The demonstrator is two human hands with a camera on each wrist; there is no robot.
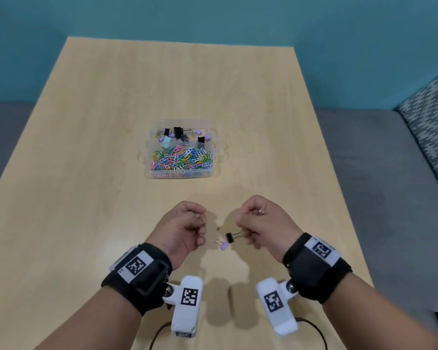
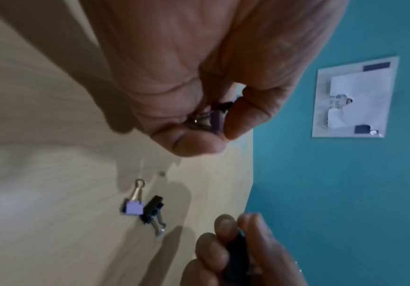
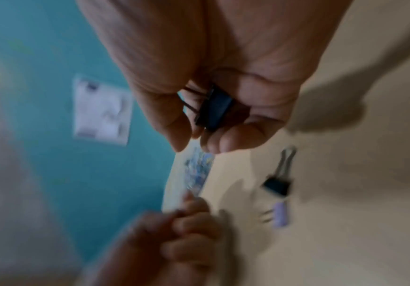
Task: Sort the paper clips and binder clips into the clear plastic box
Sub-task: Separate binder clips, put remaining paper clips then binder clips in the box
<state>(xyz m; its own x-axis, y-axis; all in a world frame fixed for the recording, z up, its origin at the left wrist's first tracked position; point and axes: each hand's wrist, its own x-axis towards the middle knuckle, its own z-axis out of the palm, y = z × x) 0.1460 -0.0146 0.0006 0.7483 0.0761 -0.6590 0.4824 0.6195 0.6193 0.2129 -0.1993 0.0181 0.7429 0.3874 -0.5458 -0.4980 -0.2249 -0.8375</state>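
Observation:
A clear plastic box (image 1: 219, 150) stands mid-table, with binder clips in its far compartment and coloured paper clips in the near one. My left hand (image 1: 200, 228) is curled around small binder clips (image 2: 214, 116); a purple body and wire handles show between the fingers. My right hand (image 1: 243, 229) curls round a black binder clip (image 3: 213, 108) in its palm. Between the hands, a black binder clip (image 1: 229, 237) and a purple binder clip (image 1: 223, 245) lie touching on the table (image 1: 86, 173). Both also show in the left wrist view, black binder clip (image 2: 152, 211) and purple binder clip (image 2: 134, 208).
The wooden table runs to a teal wall (image 1: 213, 18). A grey seat (image 1: 377, 173) with a patterned cushion (image 1: 433, 117) lies to the right. A black cable (image 1: 311, 327) trails near the table's front edge. The right wrist view is blurred.

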